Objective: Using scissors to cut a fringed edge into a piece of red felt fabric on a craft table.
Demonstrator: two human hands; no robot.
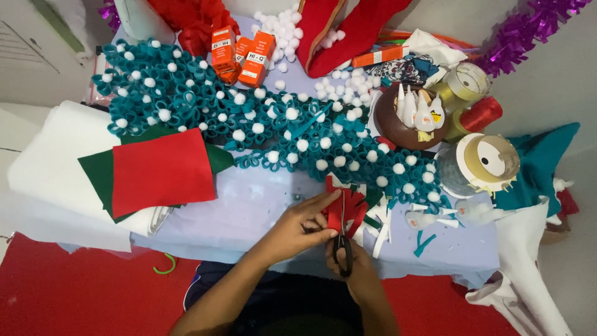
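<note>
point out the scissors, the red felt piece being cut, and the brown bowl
scissors [342, 249], head view, black handles
red felt piece [348, 208], head view, its cut strips
brown bowl [398, 127], head view, left wall

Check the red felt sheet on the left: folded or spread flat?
Spread flat. The red felt sheet lies open as one flat rectangle on top of a green felt sheet, with no crease or doubled edge visible.

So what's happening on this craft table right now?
A person is cutting a small piece of red felt. The left hand pinches the felt while the right hand works black-handled scissors up into it. Behind lies a long teal felt garland dotted with white pompoms. Red and green felt sheets sit to the left, and a brown bowl of glue tubes and tape rolls to the right.
</note>
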